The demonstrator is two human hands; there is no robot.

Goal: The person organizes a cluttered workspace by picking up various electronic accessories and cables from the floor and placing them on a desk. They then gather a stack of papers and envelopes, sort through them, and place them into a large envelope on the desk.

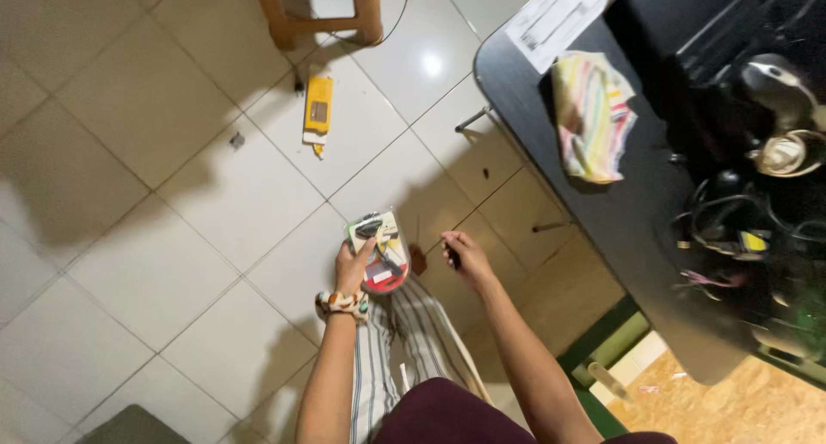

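Holding the small packet (379, 252) out over the tiled floor (172, 237), my left hand (353, 268) pinches only its lower edge, so it could slip; my right hand (463, 256) curls around something dark, which might also drop.

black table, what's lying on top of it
On the black table: a striped cloth, a printed paper at the far edge, and dark tangled cables and gear too blurred to identify. Whatever lies beneath the cloth is hidden.
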